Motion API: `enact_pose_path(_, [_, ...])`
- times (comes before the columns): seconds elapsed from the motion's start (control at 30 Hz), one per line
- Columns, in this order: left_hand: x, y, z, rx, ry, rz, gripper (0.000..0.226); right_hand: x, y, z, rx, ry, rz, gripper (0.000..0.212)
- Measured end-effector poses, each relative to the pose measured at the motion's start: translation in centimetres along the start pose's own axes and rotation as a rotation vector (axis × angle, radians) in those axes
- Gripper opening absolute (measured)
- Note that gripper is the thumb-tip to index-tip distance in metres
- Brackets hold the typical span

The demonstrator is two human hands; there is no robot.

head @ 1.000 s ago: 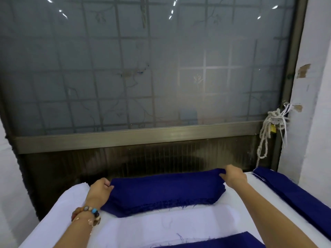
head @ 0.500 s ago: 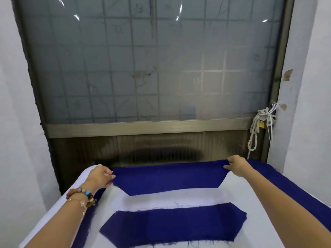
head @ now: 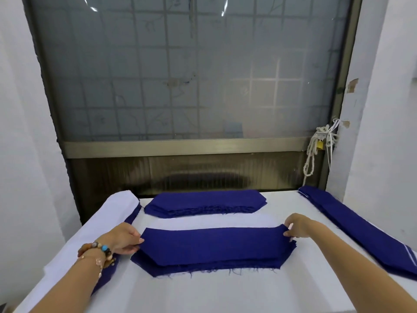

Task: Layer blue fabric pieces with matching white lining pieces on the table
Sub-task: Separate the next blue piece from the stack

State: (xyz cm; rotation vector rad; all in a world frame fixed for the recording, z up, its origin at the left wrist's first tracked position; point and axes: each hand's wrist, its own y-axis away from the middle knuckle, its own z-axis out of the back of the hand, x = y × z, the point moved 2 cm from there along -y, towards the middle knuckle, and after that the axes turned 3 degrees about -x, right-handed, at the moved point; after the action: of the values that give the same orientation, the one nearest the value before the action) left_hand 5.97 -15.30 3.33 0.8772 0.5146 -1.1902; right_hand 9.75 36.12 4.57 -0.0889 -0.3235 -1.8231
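Navy woven fabric strip (head: 214, 245), angled ends, frayed edge, atop same-shaped piece; left hand (head: 125, 239) and right hand (head: 296, 227) pinch its ends.

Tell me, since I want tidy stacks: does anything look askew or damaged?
The top blue piece, pinched at its ends by the left hand and right hand, is not squared up: the blue piece beneath juts out along the near edge. That edge is frayed, with loose threads.
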Motion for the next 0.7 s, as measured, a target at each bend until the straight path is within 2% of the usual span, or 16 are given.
enact_pose_path(0.13, [0.7, -0.2, -1.5, -0.048, -0.165, -0.077, 0.003, -0.9, 0.1, -2.2, -0.042, -0.067, -0.01, 0.03])
enact_pose_path(0.3, [0.7, 0.0, -1.9, -0.057, -0.217, -0.06, 0.02, -1.2, 0.0, -2.8, -0.073, -0.107, -0.025, 0.026])
enact_pose_path(0.43, [0.5, 0.1, -1.9, -0.041, -0.34, -0.093, 0.025, -1.0, 0.2, -2.4, -0.087, -0.091, -0.02, 0.025])
enact_pose_path(0.7, [-0.1, 0.2, -2.9, -0.078, -0.697, -0.27, 0.014, -0.4, 0.2, -3.1, -0.1, 0.061, 0.039, 0.029])
